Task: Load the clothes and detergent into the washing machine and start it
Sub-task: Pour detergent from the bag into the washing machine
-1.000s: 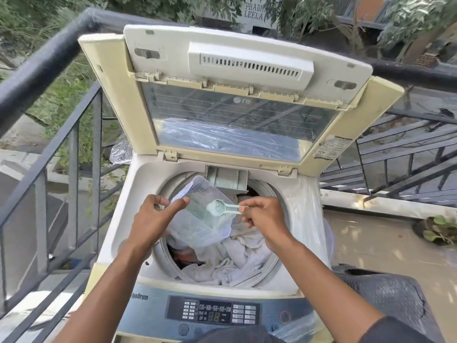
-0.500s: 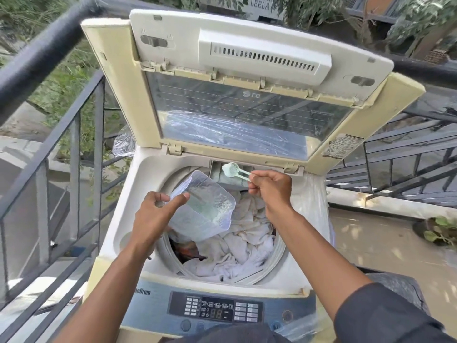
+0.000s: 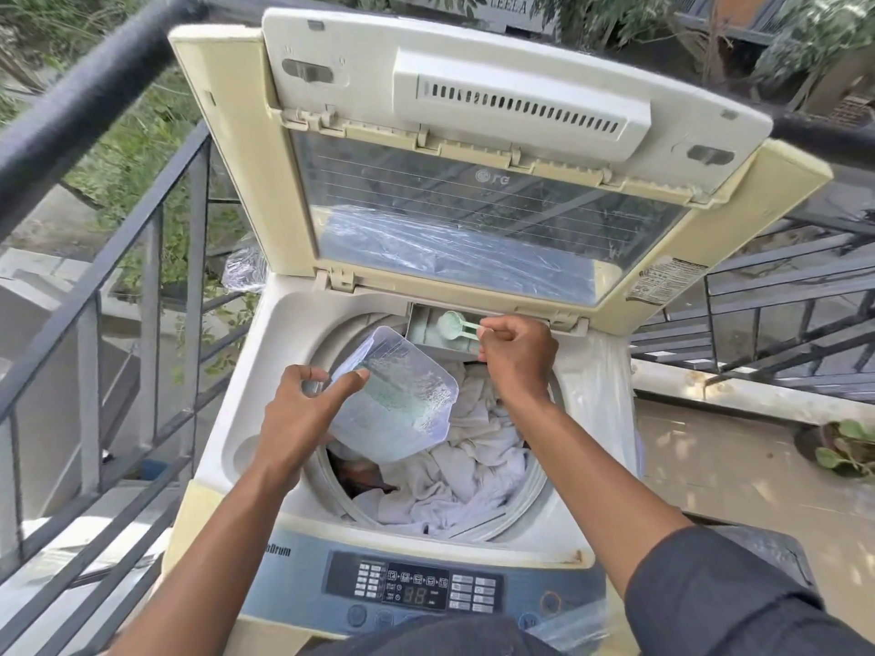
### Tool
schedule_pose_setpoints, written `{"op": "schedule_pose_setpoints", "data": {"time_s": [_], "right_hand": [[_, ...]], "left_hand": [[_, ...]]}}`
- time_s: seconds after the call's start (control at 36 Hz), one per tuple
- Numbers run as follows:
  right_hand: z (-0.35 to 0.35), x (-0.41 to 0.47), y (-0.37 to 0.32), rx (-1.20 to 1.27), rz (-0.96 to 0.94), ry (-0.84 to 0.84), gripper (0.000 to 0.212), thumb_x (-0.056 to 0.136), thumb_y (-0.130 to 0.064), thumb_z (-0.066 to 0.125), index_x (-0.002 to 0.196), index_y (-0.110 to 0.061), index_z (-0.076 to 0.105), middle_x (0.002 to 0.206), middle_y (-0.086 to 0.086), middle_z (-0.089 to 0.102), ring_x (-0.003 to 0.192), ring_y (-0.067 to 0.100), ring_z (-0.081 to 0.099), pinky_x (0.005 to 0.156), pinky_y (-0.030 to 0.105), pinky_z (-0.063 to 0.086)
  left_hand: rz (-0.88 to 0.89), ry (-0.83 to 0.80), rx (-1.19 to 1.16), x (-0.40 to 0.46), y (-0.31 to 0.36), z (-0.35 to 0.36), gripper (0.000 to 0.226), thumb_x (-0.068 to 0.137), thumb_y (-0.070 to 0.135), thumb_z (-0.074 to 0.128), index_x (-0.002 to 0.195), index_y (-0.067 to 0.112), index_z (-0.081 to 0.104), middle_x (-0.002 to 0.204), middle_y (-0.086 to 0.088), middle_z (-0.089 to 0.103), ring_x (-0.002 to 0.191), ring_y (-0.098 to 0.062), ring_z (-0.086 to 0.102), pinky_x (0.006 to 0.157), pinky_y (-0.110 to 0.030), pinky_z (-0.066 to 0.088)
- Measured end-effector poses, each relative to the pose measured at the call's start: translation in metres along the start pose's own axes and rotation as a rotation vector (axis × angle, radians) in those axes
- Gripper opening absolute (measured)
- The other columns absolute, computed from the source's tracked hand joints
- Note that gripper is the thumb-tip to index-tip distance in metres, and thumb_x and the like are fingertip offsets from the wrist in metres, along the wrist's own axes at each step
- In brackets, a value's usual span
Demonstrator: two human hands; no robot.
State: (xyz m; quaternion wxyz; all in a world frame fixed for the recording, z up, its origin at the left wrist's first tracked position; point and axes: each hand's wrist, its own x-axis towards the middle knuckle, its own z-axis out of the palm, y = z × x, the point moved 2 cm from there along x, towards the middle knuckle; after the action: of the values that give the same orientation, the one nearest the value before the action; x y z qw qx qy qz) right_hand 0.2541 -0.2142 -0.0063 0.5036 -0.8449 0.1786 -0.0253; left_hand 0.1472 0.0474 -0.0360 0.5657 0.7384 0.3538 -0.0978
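A person standing at a top-loading washing machine [image 3: 246, 419] on a balcony is holding a pale green scoop [image 3: 453, 322] over the detergent drawer [image 3: 426, 330] at the back rim of the tub, just under the raised lid [image 3: 473, 158]; the right hand [image 3: 518, 350] is pinching the scoop's handle with curled fingers, the bowl of the scoop tipping toward the drawer. The left hand [image 3: 303, 419] is gripping a clear plastic detergent container [image 3: 402, 409], tilted with its open mouth facing up and away, thumb lying across its near wall, and is holding it above the left part of the drum opening. Detergent is showing as a greenish patch inside the container. White clothes [image 3: 473, 466] are lying piled in the drum, with a darker reddish item [image 3: 364, 475] peeking out beneath the container. The control panel [image 3: 416, 591] at the front edge is showing a lit digital display, and a dark metal railing [image 3: 94, 300] is running along the machine's left side and behind it
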Motion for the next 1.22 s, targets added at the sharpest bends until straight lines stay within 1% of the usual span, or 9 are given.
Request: {"op": "schedule_pose_setpoints", "data": {"time_s": [0.06, 0.11, 0.25, 0.53, 0.69, 0.92, 1.06, 1.14, 1.22], "right_hand": [[-0.002, 0.001, 0.002, -0.023, -0.010, -0.004, 0.016, 0.086, -0.009, 0.074, 0.085, -0.023, 0.081, 0.070, -0.008, 0.076, 0.066, 0.010, 0.075, 0.071, 0.031, 0.064], [-0.005, 0.002, 0.003, -0.038, -0.020, -0.009, 0.015, 0.086, -0.009, 0.074, 0.088, -0.021, 0.082, 0.077, -0.008, 0.078, 0.071, 0.011, 0.076, 0.077, 0.036, 0.065], [-0.014, 0.004, 0.003, -0.067, -0.047, 0.013, 0.015, 0.088, -0.008, 0.074, 0.094, -0.017, 0.083, 0.083, -0.006, 0.078, 0.075, 0.011, 0.075, 0.079, 0.040, 0.065], [-0.028, -0.003, 0.002, -0.178, -0.183, 0.022, 0.018, 0.089, -0.003, 0.073, 0.101, -0.013, 0.083, 0.094, 0.000, 0.081, 0.087, 0.014, 0.075, 0.088, 0.038, 0.061], [-0.031, -0.010, -0.004, -0.275, -0.351, 0.019, 0.019, 0.088, 0.002, 0.070, 0.099, -0.007, 0.083, 0.096, 0.007, 0.081, 0.090, 0.025, 0.075, 0.085, 0.044, 0.060], [-0.033, -0.016, -0.008, -0.443, -0.560, -0.007, 0.015, 0.091, 0.001, 0.070, 0.097, -0.005, 0.082, 0.083, 0.012, 0.075, 0.076, 0.031, 0.069, 0.065, 0.039, 0.056], [-0.034, -0.017, -0.009, -0.508, -0.623, -0.030, 0.012, 0.087, 0.007, 0.069, 0.088, 0.000, 0.079, 0.076, 0.014, 0.070, 0.070, 0.034, 0.065, 0.060, 0.042, 0.056], [-0.031, -0.018, -0.010, -0.515, -0.618, -0.051, 0.012, 0.090, 0.004, 0.068, 0.088, 0.001, 0.079, 0.074, 0.015, 0.068, 0.069, 0.035, 0.064, 0.060, 0.044, 0.055], [-0.026, -0.020, -0.015, -0.478, -0.618, -0.052, 0.012, 0.092, 0.002, 0.069, 0.087, 0.000, 0.080, 0.069, 0.013, 0.065, 0.064, 0.033, 0.061, 0.056, 0.043, 0.053]], "left_hand": [[0.005, -0.003, -0.005, -0.001, 0.000, 0.002, 0.077, 0.054, 0.083, 0.085, 0.109, 0.034, 0.061, 0.121, 0.003, 0.069, 0.109, -0.018, 0.069, 0.088, -0.052, 0.064], [0.007, -0.007, -0.006, -0.002, 0.000, 0.003, 0.077, 0.055, 0.082, 0.085, 0.109, 0.034, 0.061, 0.121, 0.004, 0.069, 0.110, -0.016, 0.067, 0.087, -0.051, 0.064], [0.009, -0.005, 0.002, -0.002, 0.001, 0.003, 0.076, 0.055, 0.083, 0.084, 0.109, 0.035, 0.061, 0.121, 0.005, 0.068, 0.106, -0.012, 0.067, 0.085, -0.050, 0.065], [-0.005, 0.001, 0.015, 0.000, 0.000, 0.001, 0.075, 0.052, 0.085, 0.084, 0.105, 0.038, 0.060, 0.116, 0.003, 0.067, 0.088, -0.020, 0.073, 0.088, -0.055, 0.064], [0.009, -0.001, 0.017, -0.002, 0.000, 0.002, 0.074, 0.053, 0.085, 0.084, 0.105, 0.039, 0.060, 0.115, 0.008, 0.065, 0.089, -0.016, 0.071, 0.088, -0.055, 0.064], [0.014, -0.004, 0.023, -0.002, 0.001, 0.003, 0.073, 0.053, 0.085, 0.083, 0.105, 0.039, 0.060, 0.112, 0.009, 0.063, 0.091, -0.017, 0.069, 0.087, -0.054, 0.064], [0.020, -0.016, 0.012, -0.002, 0.003, 0.003, 0.074, 0.053, 0.085, 0.084, 0.105, 0.039, 0.060, 0.115, 0.007, 0.064, 0.097, -0.018, 0.070, 0.086, -0.054, 0.064], [0.021, -0.010, 0.013, -0.004, 0.004, 0.004, 0.073, 0.053, 0.084, 0.084, 0.105, 0.039, 0.060, 0.113, 0.007, 0.065, 0.091, -0.017, 0.071, 0.085, -0.054, 0.065], [0.016, 0.003, 0.020, -0.004, 0.004, 0.004, 0.073, 0.053, 0.084, 0.084, 0.104, 0.037, 0.061, 0.114, 0.005, 0.066, 0.075, -0.017, 0.074, 0.080, -0.052, 0.067]]}}
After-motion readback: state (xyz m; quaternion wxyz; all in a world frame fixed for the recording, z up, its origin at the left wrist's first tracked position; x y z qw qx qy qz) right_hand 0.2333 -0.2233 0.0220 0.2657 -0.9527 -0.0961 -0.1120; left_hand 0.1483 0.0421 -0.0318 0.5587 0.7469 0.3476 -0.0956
